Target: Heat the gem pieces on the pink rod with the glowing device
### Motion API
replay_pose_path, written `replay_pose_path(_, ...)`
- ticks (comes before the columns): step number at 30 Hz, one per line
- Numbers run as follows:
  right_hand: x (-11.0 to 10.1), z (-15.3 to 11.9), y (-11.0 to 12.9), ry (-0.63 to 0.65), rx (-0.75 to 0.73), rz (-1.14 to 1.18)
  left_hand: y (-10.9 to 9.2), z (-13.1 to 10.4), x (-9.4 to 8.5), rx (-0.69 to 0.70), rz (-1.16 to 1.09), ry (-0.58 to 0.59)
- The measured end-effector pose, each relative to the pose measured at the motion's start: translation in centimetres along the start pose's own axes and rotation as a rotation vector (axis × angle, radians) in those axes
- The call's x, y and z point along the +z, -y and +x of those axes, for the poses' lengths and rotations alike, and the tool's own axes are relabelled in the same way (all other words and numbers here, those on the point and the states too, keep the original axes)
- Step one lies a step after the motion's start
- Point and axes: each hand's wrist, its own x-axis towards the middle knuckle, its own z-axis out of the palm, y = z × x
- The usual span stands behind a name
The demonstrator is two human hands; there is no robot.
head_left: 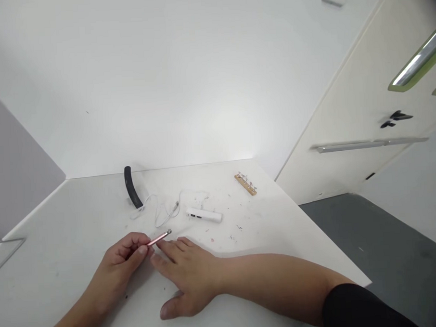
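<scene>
Between the thumb and fingers of my left hand (pixel 126 259) is a slim pink metallic stick (pixel 158 238) with a round silver tip pointing up and to the right. The part inside the grip is hidden. My right hand (pixel 190 273) is spread palm down just right of it, its index and middle fingers close to the stick; whether they touch it I cannot tell. Beyond both hands lies a white bar-shaped device (pixel 204 214) with dark buttons or slots. A thin white cable (pixel 158 216) loops on the table to its left.
At the back left of the white table (pixel 79 217) a black curved tube (pixel 132 187) lies near the wall. A small wooden strip with metal hooks (pixel 245 183) sits at the back right. Small scraps (pixel 238 227) are scattered right of the device. The table's right edge borders a grey floor.
</scene>
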Motion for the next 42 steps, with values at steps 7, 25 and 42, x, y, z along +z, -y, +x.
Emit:
replay_pose_path(7, 1.3, 0.0, -1.1, -0.031, -0.076, 0.137, 0.4, -0.2, 0.5, 0.06, 0.091, -0.038)
replay_pose_path(25, 2.1, -0.2, -1.6, -0.049, -0.067, 0.32, -0.1, -0.9, 2.8, 0.178, 0.12, 0.366)
replay_pose_path(42, 2.9, 0.3, -2.1, -0.13, -0.129, 0.328, 0.0, -0.7, 2.8, 0.162, 0.105, 0.365)
